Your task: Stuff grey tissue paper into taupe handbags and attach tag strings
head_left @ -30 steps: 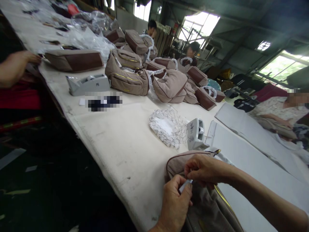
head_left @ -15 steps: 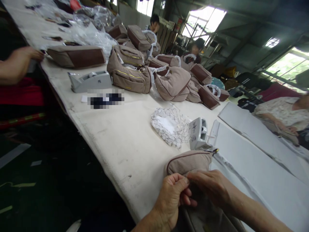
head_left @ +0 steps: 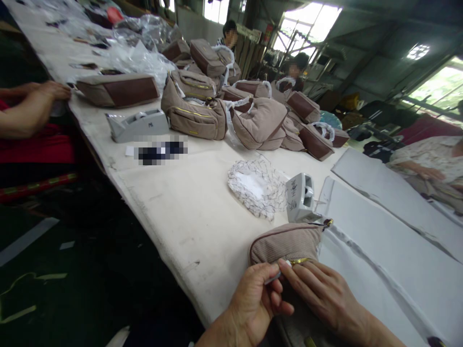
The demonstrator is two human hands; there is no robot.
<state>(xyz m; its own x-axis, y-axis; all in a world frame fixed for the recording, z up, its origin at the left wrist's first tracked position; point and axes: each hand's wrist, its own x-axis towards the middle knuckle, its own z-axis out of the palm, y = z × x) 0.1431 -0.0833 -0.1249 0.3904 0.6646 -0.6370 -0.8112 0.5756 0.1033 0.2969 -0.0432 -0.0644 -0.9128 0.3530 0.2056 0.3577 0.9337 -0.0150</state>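
Observation:
A taupe fabric bag [head_left: 285,243] with a gold zipper lies at the near edge of the white table [head_left: 188,221]. My left hand [head_left: 255,301] pinches a small pale strip against the bag's front, fingers closed. My right hand [head_left: 318,289] lies beside it, its fingertips pressing the same strip by a gold fitting on the bag. Just beyond the bag stands a small white tape dispenser [head_left: 300,197].
A netted white wad [head_left: 255,188] lies mid-table. A grey tape dispenser [head_left: 139,125] and a heap of taupe-and-brown bags [head_left: 224,101] sit farther back. White sheets [head_left: 383,226] cover the right side. Another person's hands [head_left: 36,103] rest at the left; other people sit at the right and behind.
The view has shifted slightly. My two hands have slid a little down the bag, and a gold fitting and the pale strip now show between my fingertips.

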